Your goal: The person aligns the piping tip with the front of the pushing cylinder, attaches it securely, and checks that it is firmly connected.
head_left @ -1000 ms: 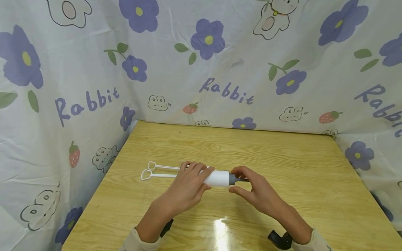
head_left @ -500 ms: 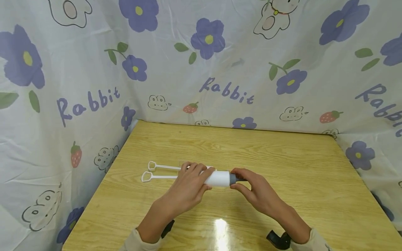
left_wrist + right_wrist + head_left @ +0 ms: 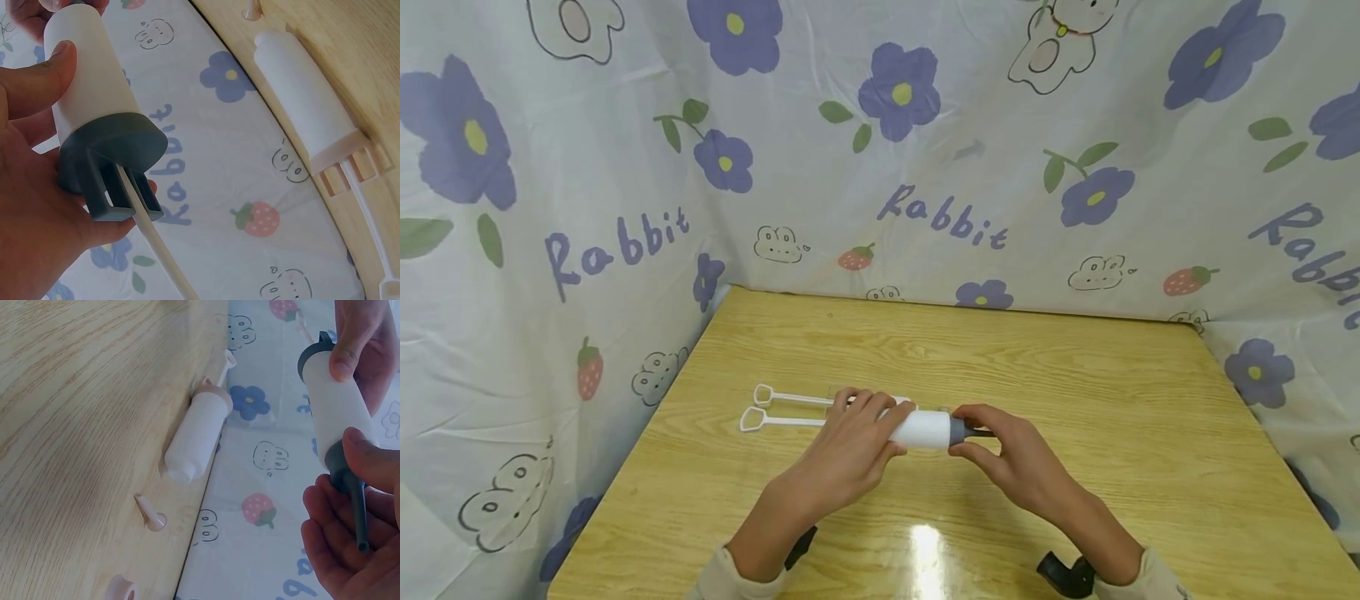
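An icing syringe with a white barrel [image 3: 925, 428] is held level over the table by both hands. My left hand [image 3: 850, 446] grips the barrel, its thumb lying along the white side in the left wrist view. Beside that hand are a dark grey-green end cap [image 3: 112, 147] with finger loops and a white plunger rod [image 3: 156, 244]. My right hand [image 3: 1018, 454] pinches the dark nozzle collar [image 3: 337, 462] at the other end, thumb on top and fingers beneath. The long dark nozzle [image 3: 359, 515] points out over its fingers.
A second icing syringe [image 3: 199, 434] with a pinkish-beige cap lies on the wooden table [image 3: 1075, 375], partly hidden by the left hand in the head view. Near it lie a small beige nozzle [image 3: 150, 514] and a beige ring [image 3: 120, 589]. Patterned cloth [image 3: 820, 167] hangs behind.
The right fingers and thumb have closed in on the nozzle collar, having stood slightly apart from it a second ago. The left hand keeps its grip almost unmoved.
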{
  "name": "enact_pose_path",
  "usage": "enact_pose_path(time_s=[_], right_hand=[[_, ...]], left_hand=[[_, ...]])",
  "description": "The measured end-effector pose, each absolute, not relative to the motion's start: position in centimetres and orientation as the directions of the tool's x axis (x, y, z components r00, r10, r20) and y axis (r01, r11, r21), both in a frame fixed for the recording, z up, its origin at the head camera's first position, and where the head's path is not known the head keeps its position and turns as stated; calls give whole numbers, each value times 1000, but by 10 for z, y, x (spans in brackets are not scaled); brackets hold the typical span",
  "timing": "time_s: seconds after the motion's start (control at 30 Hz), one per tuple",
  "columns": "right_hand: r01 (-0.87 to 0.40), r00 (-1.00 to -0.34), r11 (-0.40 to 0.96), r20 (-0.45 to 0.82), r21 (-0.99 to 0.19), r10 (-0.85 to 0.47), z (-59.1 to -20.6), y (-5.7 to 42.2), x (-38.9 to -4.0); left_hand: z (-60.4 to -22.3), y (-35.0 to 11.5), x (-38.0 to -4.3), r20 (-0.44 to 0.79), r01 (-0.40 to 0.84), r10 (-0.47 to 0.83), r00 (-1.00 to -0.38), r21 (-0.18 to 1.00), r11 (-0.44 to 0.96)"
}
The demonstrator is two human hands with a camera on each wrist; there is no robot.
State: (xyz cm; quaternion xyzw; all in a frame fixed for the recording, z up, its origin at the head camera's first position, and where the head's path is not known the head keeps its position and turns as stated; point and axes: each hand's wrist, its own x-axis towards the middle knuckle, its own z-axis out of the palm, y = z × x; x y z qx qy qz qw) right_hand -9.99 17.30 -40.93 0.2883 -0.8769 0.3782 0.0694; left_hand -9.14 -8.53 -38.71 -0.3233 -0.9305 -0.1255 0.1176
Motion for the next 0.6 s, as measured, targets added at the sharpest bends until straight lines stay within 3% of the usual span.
enact_pose_path(time_s=[0.6], right_hand=[[-544, -830, 531, 325, -650, -452, -411, 177, -100]], left_hand=[[-389, -81, -91, 319, 632, 573, -755, 120, 766]])
